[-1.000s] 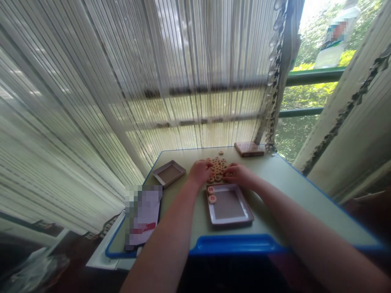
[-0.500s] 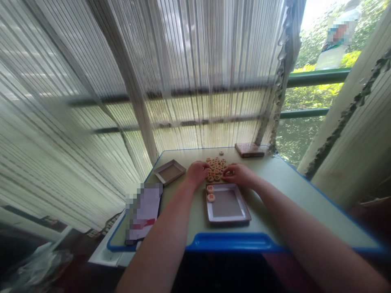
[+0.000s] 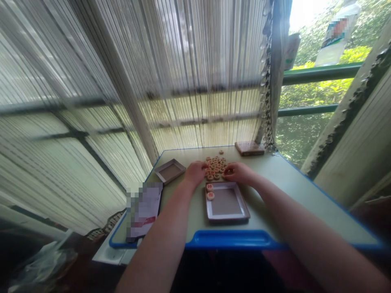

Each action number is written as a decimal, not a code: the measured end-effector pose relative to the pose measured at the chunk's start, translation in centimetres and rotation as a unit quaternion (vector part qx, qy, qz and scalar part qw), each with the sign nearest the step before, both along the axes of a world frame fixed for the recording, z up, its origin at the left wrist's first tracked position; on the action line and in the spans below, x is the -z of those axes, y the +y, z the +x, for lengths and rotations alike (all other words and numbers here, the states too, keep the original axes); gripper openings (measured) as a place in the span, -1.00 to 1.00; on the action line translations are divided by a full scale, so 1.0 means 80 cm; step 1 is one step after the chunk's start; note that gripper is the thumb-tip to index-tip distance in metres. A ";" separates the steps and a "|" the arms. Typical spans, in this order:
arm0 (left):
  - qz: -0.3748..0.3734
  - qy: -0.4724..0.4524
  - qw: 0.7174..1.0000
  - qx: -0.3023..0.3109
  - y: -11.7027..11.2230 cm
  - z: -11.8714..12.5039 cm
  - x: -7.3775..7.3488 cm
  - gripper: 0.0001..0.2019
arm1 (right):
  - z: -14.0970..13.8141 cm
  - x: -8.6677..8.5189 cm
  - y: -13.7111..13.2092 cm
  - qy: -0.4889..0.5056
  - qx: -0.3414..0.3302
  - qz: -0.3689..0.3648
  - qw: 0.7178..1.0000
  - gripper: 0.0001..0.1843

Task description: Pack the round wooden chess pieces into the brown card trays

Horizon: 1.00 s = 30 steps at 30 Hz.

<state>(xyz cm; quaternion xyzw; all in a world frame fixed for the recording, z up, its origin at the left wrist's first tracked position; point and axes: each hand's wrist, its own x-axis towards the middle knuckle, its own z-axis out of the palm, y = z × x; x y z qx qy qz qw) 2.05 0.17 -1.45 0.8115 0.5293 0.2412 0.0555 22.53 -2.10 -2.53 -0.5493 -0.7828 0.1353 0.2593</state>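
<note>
A cluster of round wooden game pieces (image 3: 215, 165) with red markings lies on the green table (image 3: 284, 183). My left hand (image 3: 194, 172) rests at the cluster's left edge, fingers curled onto the pieces. My right hand (image 3: 237, 172) sits at the cluster's right edge, fingers pinched around a piece. Just in front of both hands lies a shallow white-rimmed tray (image 3: 226, 202) holding two pieces (image 3: 209, 191) in its far left corner.
A second shallow tray (image 3: 170, 170) lies on the table's left. A flat brown box (image 3: 249, 148) sits at the far edge by the window. A blurred paper (image 3: 143, 210) hangs over the near left corner. Striped curtains hang behind; the blue table rim (image 3: 232, 240) runs in front.
Both hands stay at the piece cluster with only slight finger shifts. The camera has tilted a little, so the table appears slightly higher in view.
</note>
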 end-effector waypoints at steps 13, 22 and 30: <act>-0.156 -0.278 0.935 0.154 -0.018 0.018 -0.007 -0.70 | -0.009 -0.015 -0.016 0.058 -0.045 0.173 0.982 -0.86; -0.212 -0.340 0.908 0.119 -0.020 0.021 -0.009 -0.72 | -0.011 -0.012 -0.016 0.062 -0.039 0.167 0.983 -0.80; -0.199 -0.322 0.916 0.133 -0.016 0.019 -0.006 -0.69 | -0.011 -0.009 -0.014 0.075 -0.040 0.169 0.982 -0.82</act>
